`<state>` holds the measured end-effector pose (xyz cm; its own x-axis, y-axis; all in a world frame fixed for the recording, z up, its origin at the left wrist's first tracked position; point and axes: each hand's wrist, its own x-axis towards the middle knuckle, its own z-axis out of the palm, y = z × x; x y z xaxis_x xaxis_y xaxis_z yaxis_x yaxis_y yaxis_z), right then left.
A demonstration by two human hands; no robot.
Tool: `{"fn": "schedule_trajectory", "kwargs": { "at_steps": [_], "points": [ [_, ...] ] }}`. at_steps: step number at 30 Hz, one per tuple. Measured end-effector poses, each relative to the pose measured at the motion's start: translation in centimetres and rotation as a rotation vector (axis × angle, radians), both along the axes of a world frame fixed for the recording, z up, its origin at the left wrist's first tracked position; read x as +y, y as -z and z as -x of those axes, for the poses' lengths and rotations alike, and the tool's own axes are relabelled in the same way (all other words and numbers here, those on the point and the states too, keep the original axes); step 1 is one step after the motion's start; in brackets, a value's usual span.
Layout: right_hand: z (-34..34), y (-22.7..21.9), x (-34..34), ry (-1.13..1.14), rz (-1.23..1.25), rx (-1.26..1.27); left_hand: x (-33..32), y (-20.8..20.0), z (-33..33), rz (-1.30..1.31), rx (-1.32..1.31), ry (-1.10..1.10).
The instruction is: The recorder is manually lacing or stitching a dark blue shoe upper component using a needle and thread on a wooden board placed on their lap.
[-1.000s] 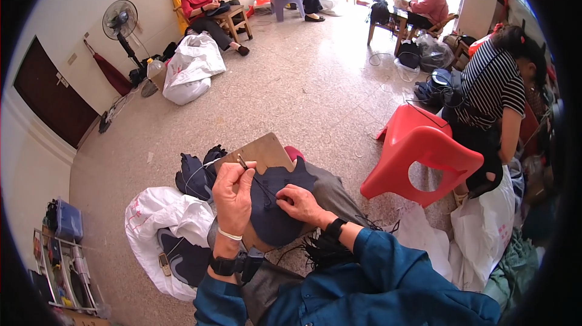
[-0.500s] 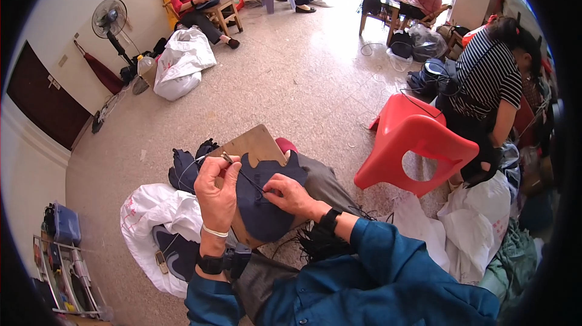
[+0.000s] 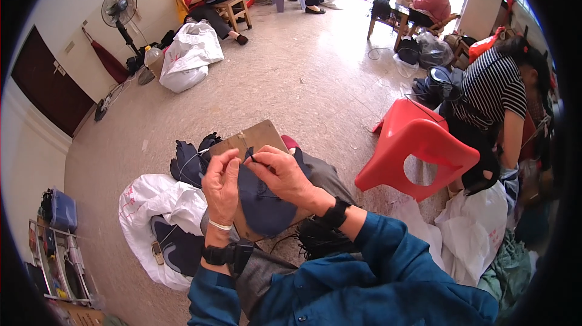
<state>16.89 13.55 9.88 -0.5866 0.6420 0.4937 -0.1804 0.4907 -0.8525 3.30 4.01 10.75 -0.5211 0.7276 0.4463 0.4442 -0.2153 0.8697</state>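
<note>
A navy shaped fabric piece (image 3: 264,205) lies over a brown wooden board (image 3: 257,135) on my lap. Both my hands are raised over its far part, fingertips close together. My right hand (image 3: 282,173) is closed in a pinch on a short dark cord (image 3: 250,154). My left hand (image 3: 222,189) is closed too, thumb against fingers, just left of that cord; what it holds is hidden. Left of the board lie dark navy pieces (image 3: 187,162) with a pale string over them.
A white sack (image 3: 142,205) holding dark pieces lies at my left. A red plastic chair (image 3: 418,144) stands at the right, beside a person in a striped shirt (image 3: 494,80). More white sacks (image 3: 473,223) are at the right. Other people sit at the far side near a fan (image 3: 119,8).
My right hand has moved up and left, from the middle of the navy piece toward my left hand. The slim metal tool and long dark strand at my left fingertips no longer show clearly.
</note>
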Motion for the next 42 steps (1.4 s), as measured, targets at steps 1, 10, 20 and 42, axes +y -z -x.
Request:
{"fn": "schedule_trajectory", "kwargs": {
  "at_steps": [1, 10, 20, 42],
  "points": [
    [0.1, 0.0, 0.1, -0.011, -0.004, 0.000, -0.5, 2.6, 0.7, 0.064, -0.100, 0.028],
    [0.2, 0.0, 1.0, -0.116, 0.152, -0.061, -3.1, 14.9, -2.5, 0.573, 0.533, -0.116],
    [-0.3, -2.0, 1.9, -0.129, 0.166, -0.052, -3.2, 15.5, -2.5, 0.582, 0.509, -0.128],
    [-1.0, -2.9, 2.5, -0.047, 0.176, -0.102, -3.4, 15.4, -2.7, 0.605, 0.500, -0.116]
  ]
}}
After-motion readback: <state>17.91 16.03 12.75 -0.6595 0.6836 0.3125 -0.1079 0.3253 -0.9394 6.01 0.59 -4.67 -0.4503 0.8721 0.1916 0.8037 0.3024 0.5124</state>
